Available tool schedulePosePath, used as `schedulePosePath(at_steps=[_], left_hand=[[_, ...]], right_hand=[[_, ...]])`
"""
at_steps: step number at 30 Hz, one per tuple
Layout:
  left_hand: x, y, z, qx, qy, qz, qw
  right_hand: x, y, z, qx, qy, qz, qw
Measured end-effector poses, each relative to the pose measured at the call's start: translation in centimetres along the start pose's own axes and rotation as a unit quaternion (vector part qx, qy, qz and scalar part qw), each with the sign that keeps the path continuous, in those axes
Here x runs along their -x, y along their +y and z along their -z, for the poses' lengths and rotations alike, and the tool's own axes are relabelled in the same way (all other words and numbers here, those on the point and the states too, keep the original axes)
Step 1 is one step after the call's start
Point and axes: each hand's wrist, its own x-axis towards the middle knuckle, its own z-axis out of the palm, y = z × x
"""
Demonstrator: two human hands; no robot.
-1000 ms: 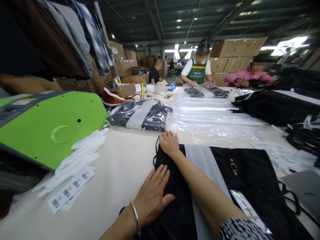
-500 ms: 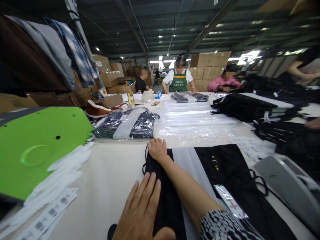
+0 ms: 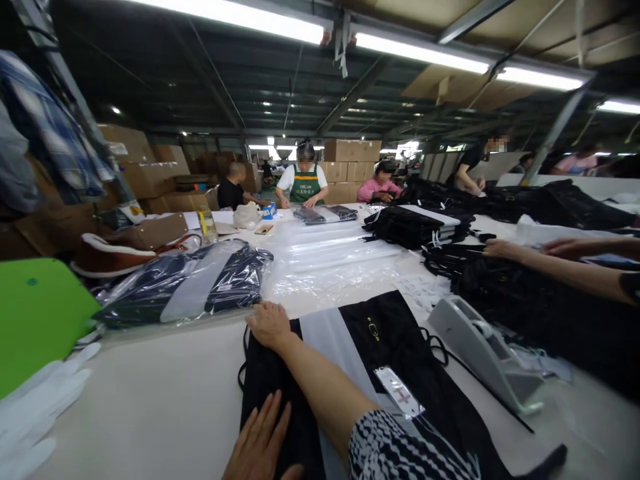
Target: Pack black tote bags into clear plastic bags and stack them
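A folded black garment [image 3: 450, 400] lies before me on the table, with thin straps at its sides and a gold buckle [image 3: 373, 329]. A pale tissue-like strip [image 3: 333, 340] runs along it, and a silvery hang tag [image 3: 399, 392] rests on top. My right hand [image 3: 270, 325], its arm crossing over the garment, has bent fingers closed on the far left corner; the fingertips are partly hidden. Nearer to me, my left hand [image 3: 263, 437] lies flat on the left edge with fingers spread, holding nothing. The bottom of the view cuts it off.
A bagged dark garment [image 3: 190, 283] lies beyond my right hand, beside clear plastic bags [image 3: 325, 257]. A grey dispenser-like device [image 3: 480, 353] stands right, near black garment piles [image 3: 415, 223]. A co-worker's arm [image 3: 525, 257] reaches in from the right. White gloves [image 3: 50, 400] lie left.
The view has swung right and tilted up, so things appear farther left. Both hands stay on the garment's left side. More of the co-worker's arms at right now shows.
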Motion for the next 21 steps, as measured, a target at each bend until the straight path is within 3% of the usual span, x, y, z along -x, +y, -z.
schedulePosePath(at_steps=[3,6,9,13,17,21], left_hand=[[-0.5,-0.2,0.2,0.007,0.003,-0.001,1.000],[-0.3,-0.3,0.0,0.020,0.010,0.019,1.000],[0.3,-0.4,-0.6,0.030,-0.006,0.032,0.999],[0.9,-0.9,-1.9,0.058,-0.062,0.042,0.996],[0.5,-1.7,-1.8,0.104,-0.132,0.080,0.983],[0.7,-4.0,-0.4,0.139,-0.207,0.086,0.965]], right_hand=[[1.3,-0.4,3.0,-0.046,0.029,0.012,0.998],[5.0,1.4,8.3,-0.077,0.053,0.051,0.994],[11.0,6.1,15.0,-0.114,0.096,0.065,0.987],[20.1,14.5,22.4,-0.081,0.216,-0.061,0.971],[26.3,21.2,25.1,0.022,0.182,-0.182,0.966],[27.5,23.9,24.7,0.028,0.121,-0.199,0.972]])
